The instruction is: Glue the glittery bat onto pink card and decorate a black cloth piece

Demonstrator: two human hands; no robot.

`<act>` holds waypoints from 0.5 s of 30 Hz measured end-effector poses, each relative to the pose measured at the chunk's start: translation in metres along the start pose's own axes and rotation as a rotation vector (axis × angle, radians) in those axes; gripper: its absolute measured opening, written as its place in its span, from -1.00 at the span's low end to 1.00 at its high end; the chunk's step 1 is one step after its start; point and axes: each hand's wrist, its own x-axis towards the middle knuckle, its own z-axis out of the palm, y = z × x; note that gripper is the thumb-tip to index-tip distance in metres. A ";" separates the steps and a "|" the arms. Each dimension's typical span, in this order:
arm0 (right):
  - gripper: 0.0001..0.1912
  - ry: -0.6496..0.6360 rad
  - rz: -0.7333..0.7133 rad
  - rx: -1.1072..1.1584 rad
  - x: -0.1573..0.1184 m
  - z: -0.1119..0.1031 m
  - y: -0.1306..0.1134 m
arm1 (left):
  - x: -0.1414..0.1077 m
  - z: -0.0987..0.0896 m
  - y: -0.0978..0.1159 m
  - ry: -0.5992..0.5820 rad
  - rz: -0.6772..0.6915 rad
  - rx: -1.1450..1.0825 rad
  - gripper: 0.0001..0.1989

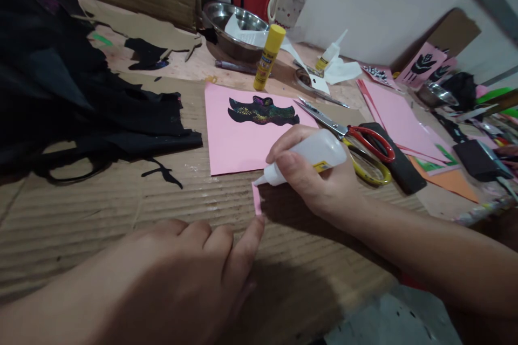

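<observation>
My right hand (319, 172) is closed around a white squeeze bottle of glue (321, 148), tilted so its nozzle meets the upper end of a narrow pink paper strip (256, 199). With its index fingertip, my left hand (190, 264) pins the strip's lower end; its thumb is mostly hidden. Just beyond lies a pink card (234, 151) bearing a black glittery cutout (263, 112). Scissors with red and yellow handles (343, 132) rest right of the card, beside my right hand. All of this is on corrugated cardboard (174, 194).
Black sheet material (81, 91) covers the left side. A yellow glue stick (269, 56) stands behind the card, near a metal bowl (238, 27). To the right are a dark phone-like slab (399, 164), pink sheets (399, 118) and another glue bottle (332, 54).
</observation>
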 end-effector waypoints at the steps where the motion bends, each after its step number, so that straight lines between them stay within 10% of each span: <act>1: -0.43 -0.010 0.007 0.000 0.000 0.000 0.000 | 0.001 -0.001 0.001 0.007 0.001 0.010 -0.41; 15: -0.44 -0.101 0.001 0.071 -0.003 -0.002 -0.003 | -0.017 0.020 0.003 0.025 -0.195 0.018 -0.38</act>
